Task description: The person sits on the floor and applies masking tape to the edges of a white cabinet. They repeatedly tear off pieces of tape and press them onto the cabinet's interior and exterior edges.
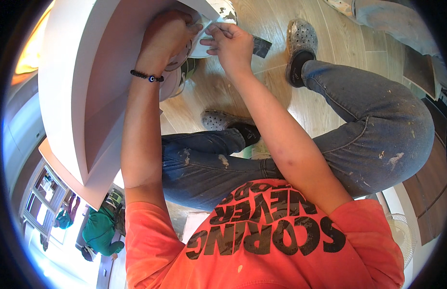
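Observation:
My left hand [171,34], with a dark bead bracelet [147,76] on the wrist, reaches along the inner side of a white curved panel [64,82]. Its fingers are curled, their tips near a pale, thin piece [200,41] whose kind I cannot make out. Just to the right, my right hand [231,45] has thumb and forefinger pinched together at the edge of that pale area. Whatever sits in either grip is too small or hidden to name. Beside the right hand shows a dark flat rectangular piece [261,47]; whether it touches the hand is unclear.
Stained white round containers, one [227,10] beyond my hands, stand on the wood-look floor [329,115]. My legs in spattered jeans [373,130] and grey clogs [301,38] spread below. At lower left is a person in green [102,231]. A white fan [402,236] stands right.

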Motion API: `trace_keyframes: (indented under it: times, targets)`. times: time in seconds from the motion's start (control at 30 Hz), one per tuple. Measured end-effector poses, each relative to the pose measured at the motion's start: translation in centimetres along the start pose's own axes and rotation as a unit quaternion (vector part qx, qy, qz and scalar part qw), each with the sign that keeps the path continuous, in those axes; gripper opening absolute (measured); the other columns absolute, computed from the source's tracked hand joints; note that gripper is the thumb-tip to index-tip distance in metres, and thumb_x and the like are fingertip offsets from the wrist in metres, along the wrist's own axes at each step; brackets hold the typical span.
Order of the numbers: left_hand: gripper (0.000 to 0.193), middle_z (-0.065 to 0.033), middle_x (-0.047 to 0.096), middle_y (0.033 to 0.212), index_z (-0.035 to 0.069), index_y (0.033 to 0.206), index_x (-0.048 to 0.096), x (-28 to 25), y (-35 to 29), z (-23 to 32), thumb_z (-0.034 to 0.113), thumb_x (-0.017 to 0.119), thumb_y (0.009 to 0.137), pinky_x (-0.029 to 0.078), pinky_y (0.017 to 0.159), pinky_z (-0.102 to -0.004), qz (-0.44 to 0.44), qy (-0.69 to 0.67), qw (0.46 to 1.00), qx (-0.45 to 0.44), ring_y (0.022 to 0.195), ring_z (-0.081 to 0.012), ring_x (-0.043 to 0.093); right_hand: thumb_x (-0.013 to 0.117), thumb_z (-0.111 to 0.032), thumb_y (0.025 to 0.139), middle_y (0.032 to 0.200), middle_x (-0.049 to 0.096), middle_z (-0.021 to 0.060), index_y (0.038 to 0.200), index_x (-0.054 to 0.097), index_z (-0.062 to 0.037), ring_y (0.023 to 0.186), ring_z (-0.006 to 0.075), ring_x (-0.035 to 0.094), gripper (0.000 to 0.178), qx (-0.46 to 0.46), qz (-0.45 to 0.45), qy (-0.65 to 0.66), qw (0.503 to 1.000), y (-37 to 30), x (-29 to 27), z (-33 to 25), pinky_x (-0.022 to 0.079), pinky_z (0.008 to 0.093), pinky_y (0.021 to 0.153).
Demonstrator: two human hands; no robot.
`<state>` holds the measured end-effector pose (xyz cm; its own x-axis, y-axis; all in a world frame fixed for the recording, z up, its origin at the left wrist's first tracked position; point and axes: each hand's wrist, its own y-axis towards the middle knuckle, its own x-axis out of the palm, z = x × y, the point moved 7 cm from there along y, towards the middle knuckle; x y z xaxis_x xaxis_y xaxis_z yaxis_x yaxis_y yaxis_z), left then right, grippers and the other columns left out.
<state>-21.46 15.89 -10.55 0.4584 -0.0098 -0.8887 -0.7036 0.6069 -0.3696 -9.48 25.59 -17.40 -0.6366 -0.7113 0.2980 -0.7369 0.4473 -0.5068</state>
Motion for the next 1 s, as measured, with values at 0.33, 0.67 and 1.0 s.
trace_keyframes:
  times: [0.33, 0.67, 1.0]
  targets:
    - [0.037, -0.0218, 0.074, 0.107, 0.003, 0.108, 0.078, -0.1, -0.1, -0.2, 0.036, 0.071, 0.093, 0.054, 0.089, -0.0452, 0.018, -0.017, 0.999, 0.031, 0.096, -0.0392, 0.07, 0.068, -0.006, 0.098, 0.094, 0.077, 0.0158, 0.105, 0.069, 0.0066, 0.077, 0.0222, 0.078, 0.015, -0.009, 0.006, -0.008, 1.0, 0.1, 0.1, 0.2, 0.062, 0.0304, 0.057]
    - [0.04, -0.0234, 0.073, 0.099, 0.0, 0.099, 0.077, -0.1, -0.1, -0.4, 0.04, 0.069, 0.095, 0.053, 0.084, -0.0471, 0.005, 0.028, 0.998, 0.054, 0.088, -0.0405, 0.068, 0.068, -0.006, 0.098, 0.096, 0.077, 0.014, 0.106, 0.069, 0.0043, 0.078, 0.0222, 0.078, 0.013, -0.002, 0.007, 0.012, 1.0, -0.1, 0.2, -0.1, 0.061, 0.0295, 0.058]
    - [0.039, -0.0222, 0.073, 0.1, 0.001, 0.1, 0.076, -0.1, -0.2, -0.6, 0.04, 0.07, 0.094, 0.053, 0.084, -0.0461, 0.026, -0.021, 0.998, 0.055, 0.088, -0.0401, 0.068, 0.069, -0.006, 0.097, 0.093, 0.077, 0.0151, 0.104, 0.069, 0.0054, 0.075, 0.0225, 0.079, 0.013, -0.011, 0.014, 0.015, 1.0, 0.1, 0.1, 0.2, 0.061, 0.0287, 0.054]
